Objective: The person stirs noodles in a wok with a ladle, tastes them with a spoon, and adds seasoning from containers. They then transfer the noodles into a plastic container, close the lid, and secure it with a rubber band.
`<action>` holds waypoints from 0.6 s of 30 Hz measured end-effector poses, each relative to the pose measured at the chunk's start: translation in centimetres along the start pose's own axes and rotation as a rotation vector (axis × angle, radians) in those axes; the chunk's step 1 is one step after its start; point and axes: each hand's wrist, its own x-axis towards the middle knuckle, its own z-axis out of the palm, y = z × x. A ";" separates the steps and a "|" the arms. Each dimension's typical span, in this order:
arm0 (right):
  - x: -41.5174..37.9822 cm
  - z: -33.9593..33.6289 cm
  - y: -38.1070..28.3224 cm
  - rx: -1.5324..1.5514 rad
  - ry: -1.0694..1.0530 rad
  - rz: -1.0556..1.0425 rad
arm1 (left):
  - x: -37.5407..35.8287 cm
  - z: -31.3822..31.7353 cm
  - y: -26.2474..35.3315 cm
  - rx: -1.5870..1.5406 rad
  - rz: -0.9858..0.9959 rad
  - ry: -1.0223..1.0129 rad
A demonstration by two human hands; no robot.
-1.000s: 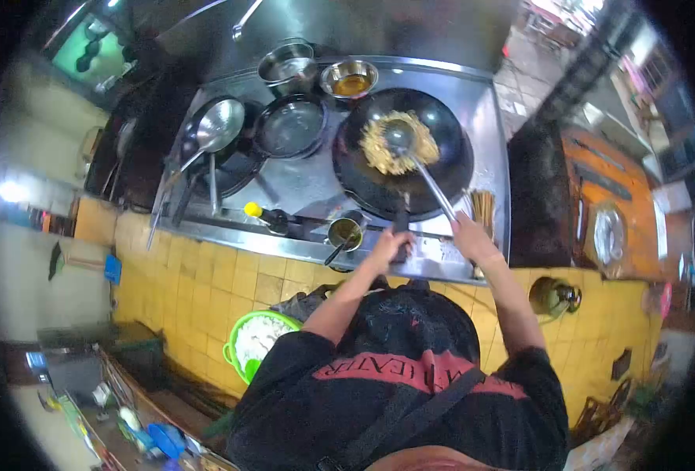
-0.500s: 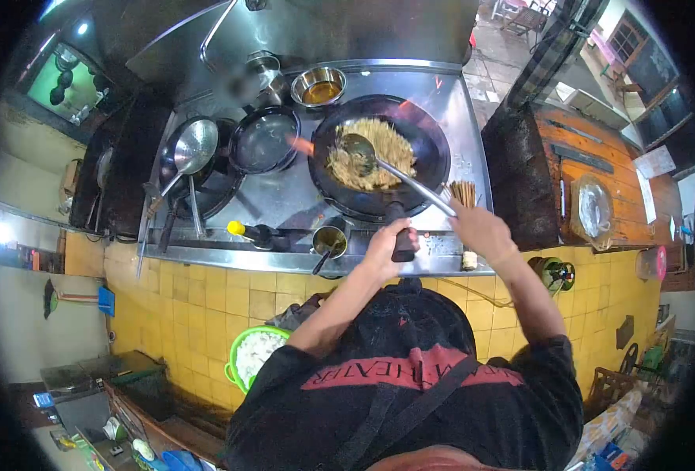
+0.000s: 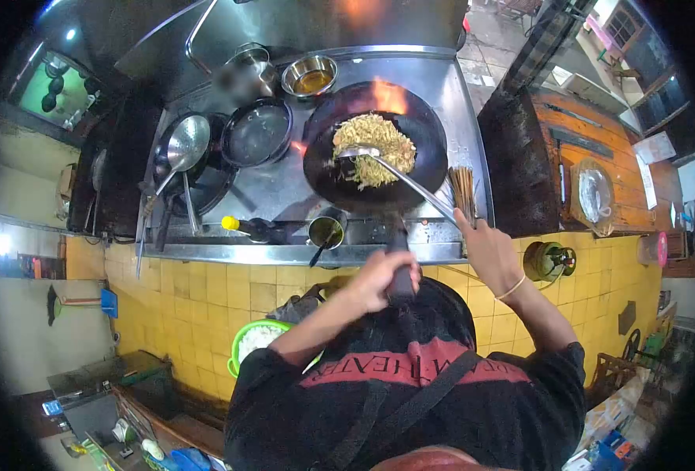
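Note:
My left hand [image 3: 379,280] is wrapped round the dark handle of a black wok [image 3: 321,174] on the steel stove. My right hand [image 3: 492,255] grips the long metal handle of a ladle [image 3: 398,173], whose bowl sits at the left part of the food. That food [image 3: 387,141] is a yellowish-brown heap, like noodles with bits of green, in the middle of the wok. Flames [image 3: 389,96] rise at the wok's far edge. A bundle of thin sticks [image 3: 461,192] stands close beyond my right hand.
Left of the wok are an empty black pan [image 3: 257,133], a steel bowl of amber liquid [image 3: 314,76] and a skimmer [image 3: 188,144]. Along the front edge are a yellow-capped bottle [image 3: 247,228] and a metal cup [image 3: 328,229]. A green basket [image 3: 236,357] of white food stands below.
My left hand has pulled the wok handle nearer my body, and the wok looks tilted differently. The ladle bowl has turned over. Flames at the far edge are larger.

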 end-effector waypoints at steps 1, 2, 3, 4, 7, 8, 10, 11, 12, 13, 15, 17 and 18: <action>-0.4 0.7 -0.1 0.013 -0.022 0.008 | 1.4 -1.3 0.8 -0.023 0.019 0.035; -0.5 1.7 0.0 0.019 -0.037 0.007 | 4.7 -4.4 1.0 -0.126 0.076 0.022; 0.1 2.7 0.5 0.011 0.026 0.023 | 7.2 -6.7 0.8 -0.225 0.140 0.002; 0.7 3.5 1.1 0.002 0.094 0.040 | 7.3 -6.8 0.2 -0.224 0.136 0.001; 2.6 3.6 4.4 0.059 0.138 -0.020 | 4.7 -4.7 -1.5 -0.066 0.230 0.077; 3.3 2.7 6.0 0.144 0.105 -0.056 | 2.3 -3.0 -1.8 -0.054 0.132 0.047; 4.2 -1.3 6.3 0.455 -0.092 0.075 | 1.8 -2.6 -0.9 -0.030 0.048 0.016; 4.6 -2.5 6.0 0.765 -0.316 0.201 | 2.9 -3.6 -1.0 -0.067 0.047 0.043; 5.5 -2.1 4.5 0.723 -0.327 0.256 | 4.1 -5.0 -1.6 -0.110 0.042 0.072; 7.6 3.6 4.6 0.612 -0.095 0.106 | 6.5 -7.2 -1.8 -0.153 0.114 0.017; 10.3 8.3 0.5 0.555 -0.025 0.060 | 11.3 -11.1 -2.2 -0.030 0.293 0.030; 12.6 11.5 0.7 0.471 0.006 0.009 | 14.1 -13.2 -2.3 0.048 0.318 0.083; 14.0 11.7 3.4 0.419 0.069 -0.135 | 15.2 -13.7 -1.5 0.122 0.359 0.132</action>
